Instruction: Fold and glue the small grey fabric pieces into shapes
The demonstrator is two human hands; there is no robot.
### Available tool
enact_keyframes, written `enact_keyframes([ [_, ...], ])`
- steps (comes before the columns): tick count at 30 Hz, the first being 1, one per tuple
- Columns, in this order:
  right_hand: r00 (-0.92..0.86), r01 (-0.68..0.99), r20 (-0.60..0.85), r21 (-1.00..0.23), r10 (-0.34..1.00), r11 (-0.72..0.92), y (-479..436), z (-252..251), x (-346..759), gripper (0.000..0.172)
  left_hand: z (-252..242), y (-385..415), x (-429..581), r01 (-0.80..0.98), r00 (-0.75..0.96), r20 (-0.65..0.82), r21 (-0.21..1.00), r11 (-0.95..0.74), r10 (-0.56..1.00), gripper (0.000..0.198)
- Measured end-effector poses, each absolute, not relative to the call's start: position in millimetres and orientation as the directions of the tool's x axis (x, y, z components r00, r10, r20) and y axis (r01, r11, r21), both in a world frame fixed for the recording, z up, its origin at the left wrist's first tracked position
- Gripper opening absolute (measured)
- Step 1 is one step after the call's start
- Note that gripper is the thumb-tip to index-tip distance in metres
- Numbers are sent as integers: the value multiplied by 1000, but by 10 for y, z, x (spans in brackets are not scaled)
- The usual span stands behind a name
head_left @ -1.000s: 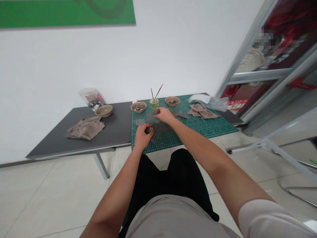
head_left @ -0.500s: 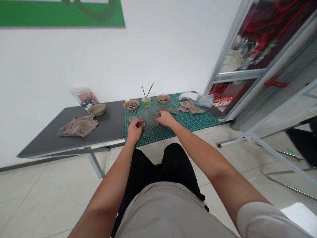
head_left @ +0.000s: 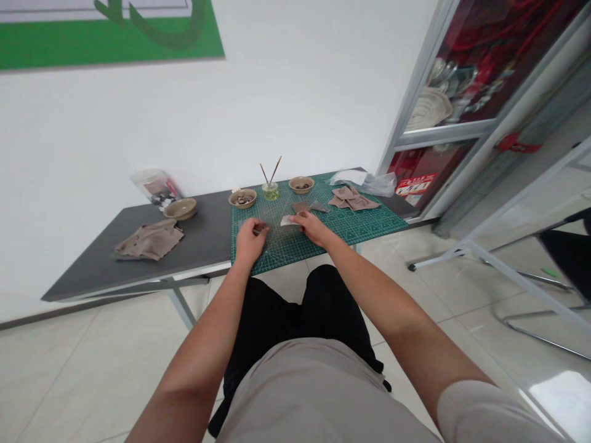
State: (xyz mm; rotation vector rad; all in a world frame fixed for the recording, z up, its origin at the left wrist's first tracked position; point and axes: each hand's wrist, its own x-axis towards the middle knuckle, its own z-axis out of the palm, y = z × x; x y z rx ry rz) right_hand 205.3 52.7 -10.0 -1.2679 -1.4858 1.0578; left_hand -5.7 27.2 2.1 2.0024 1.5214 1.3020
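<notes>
My left hand (head_left: 250, 240) rests over the green cutting mat (head_left: 295, 246), fingers curled into a pinch. Whatever lies between those fingertips is too small to make out. To its right, my right hand (head_left: 314, 226) pinches a small, flat, whitish see-through plastic piece (head_left: 289, 220), perhaps a little bag. Just beyond the right hand lie a small brown flat piece (head_left: 300, 207) and a small clear packet (head_left: 319, 207). Behind the hands stand a tan bowl with small dark and pale pieces (head_left: 242, 198), a glass jar holding two thin brushes (head_left: 270, 192), and another bowl with dark bits (head_left: 301, 185).
A crumpled brown cloth (head_left: 353, 199) and a clear plastic bag (head_left: 369, 183) lie at the mat's right. On the dark table (head_left: 207, 227) at left are another cloth (head_left: 150, 239), a tan bowl (head_left: 180, 209) and a clear container (head_left: 157, 187). A white wall stands behind.
The plastic piece in my right hand was blurred and now shows whitish and tilted, as that hand has turned slightly. My left hand stays nearly in place. The camera view has shifted a little.
</notes>
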Motion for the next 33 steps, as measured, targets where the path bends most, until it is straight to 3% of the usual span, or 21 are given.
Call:
enact_keyframes([
  [7,85,-177,151,-971,985,164,499,-196,1980,48,76,413,94,655,172,465,605,-454,868,23],
  [13,-30,-259,50,-965,998,41,459,-119,1986,31,2,540,155,605,178,376,687,-403,909,16],
  [18,-104,-150,68,-987,992,52,548,-66,1947,23,-16,601,208,530,179,350,753,-390,919,16],
  [24,-122,290,181,-934,976,210,672,-119,1835,12,-55,598,195,469,177,335,798,-378,926,12],
  [29,-144,245,202,-941,969,233,656,-126,1784,31,-27,565,192,533,181,326,761,-371,928,4],
  [33,-130,174,195,-961,972,216,646,-125,1765,35,-32,562,187,572,174,346,727,-381,922,7],
])
